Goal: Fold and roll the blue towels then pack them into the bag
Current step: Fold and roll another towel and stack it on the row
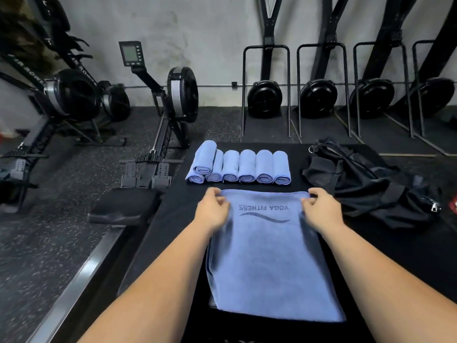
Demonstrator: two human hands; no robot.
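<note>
At the middle of the counter (pixel 395 246), close to its near edge, the blue towel (pixel 272 263) lies flat in a folded rectangle, its "YOGA FITNESS" print upside down to you. Your left hand (pixel 214 209) has its fingers (pixel 220 200) curled onto the towel's far left corner, and your right hand (pixel 321 209) pinches the far right corner between thumb and fingers (pixel 309 200).

Just beyond that far edge, a row of rolled towels (pixel 247 165) lies side by side towards the counter's far edge, open ends facing you. One more roll lies tilted on top at the left end. Only a thin strip of bare counter separates the rolls from the flat towel.

Towards the far right corner sits the black bag (pixel 366 184), slumped and crumpled, a metal zip pull showing at its right end; it lies near your right hand but apart from it.

Off the counter's left edge a rowing machine (pixel 170 107) stands on the speckled floor (pixel 49 243), with its seat (pixel 123 206) close against the counter. More rowers (pixel 319 97) stand upright along the wall behind.
</note>
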